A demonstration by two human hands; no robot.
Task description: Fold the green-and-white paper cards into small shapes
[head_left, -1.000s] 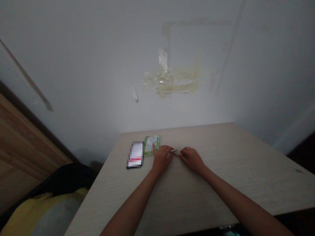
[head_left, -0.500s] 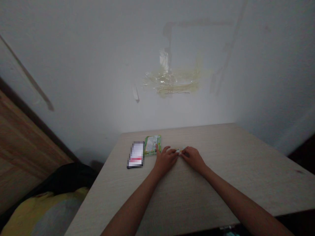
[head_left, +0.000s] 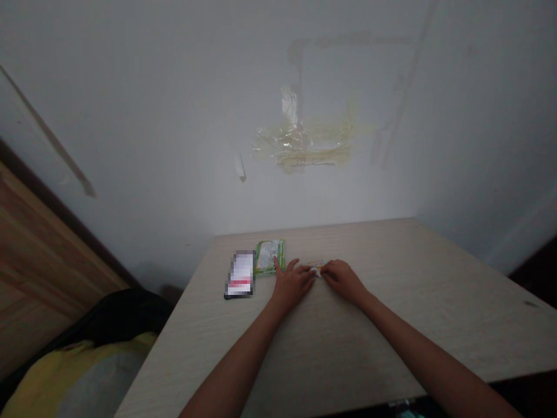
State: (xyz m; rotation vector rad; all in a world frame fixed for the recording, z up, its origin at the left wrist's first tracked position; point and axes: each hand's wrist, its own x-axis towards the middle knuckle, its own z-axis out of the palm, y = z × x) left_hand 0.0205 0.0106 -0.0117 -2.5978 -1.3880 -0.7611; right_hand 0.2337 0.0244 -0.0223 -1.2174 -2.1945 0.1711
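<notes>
Where the background isn't tabletop, it's mostly wall (head_left: 174, 116), matte off-white plaster with stains and peeling marks. Next, table (head_left: 391, 337): pale wood-grain top, flat, straight edges, far edge up by the wall. Wooden panel (head_left: 39, 249) at far left, brown, grained. Below it, soft rounded cloth bundle (head_left: 91, 371), yellow and grey. Clear tape (head_left: 291, 139) on the wall, wrinkled, shiny, yellowed around. Left hand (head_left: 295, 284) palm down on the table, thumb and index finger spread apart. Right hand (head_left: 343, 278) opposite, fingers curled in. Phone (head_left: 241, 276) flat on the table, rectangular, dark rim, screen pixelated. Packet (head_left: 267, 255) just beside it, green and white, glossy, printed, flat rectangle; contents hidden. Left thumb overlaps its edge in view; can't tell if touching. Smallest: paper piece (head_left: 317, 265), thin, white with orange print, between both hands at table level. Right fingertips pinch its right end; left fingertips are at its left end, can't tell if gripping.
</notes>
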